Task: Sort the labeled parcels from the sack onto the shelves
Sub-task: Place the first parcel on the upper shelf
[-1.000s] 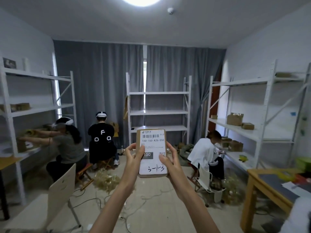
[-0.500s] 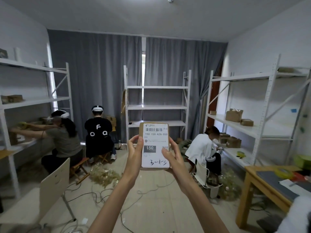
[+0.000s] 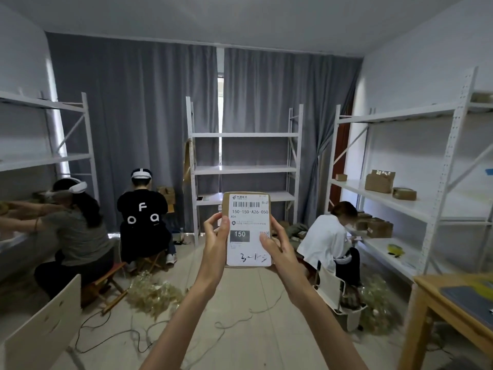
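Note:
A small brown cardboard parcel (image 3: 248, 206) is held upright at chest height in the middle of the view, its white label facing me with a barcode, "150-150-A26-050" and handwriting at the bottom. My left hand (image 3: 214, 243) grips its left edge, thumb on the front. My right hand (image 3: 277, 249) grips its right edge, thumb over the label's lower right. White metal shelves stand at the back centre (image 3: 244, 169), along the right wall (image 3: 400, 201) and along the left wall (image 3: 45, 158). No sack is in view.
Three people sit low on the floor: one at the left (image 3: 72, 228), one in black (image 3: 144, 217), one in white (image 3: 330, 233) by the right shelf. Brown boxes (image 3: 378, 181) sit on the right shelf. Cables (image 3: 234, 319) cross the floor. A wooden table (image 3: 450, 311) is at the right, a white chair (image 3: 45, 335) at the lower left.
The view has moved forward into the room and the shelves look closer. Both hands keep the same hold on the parcel, which stays upright before me.

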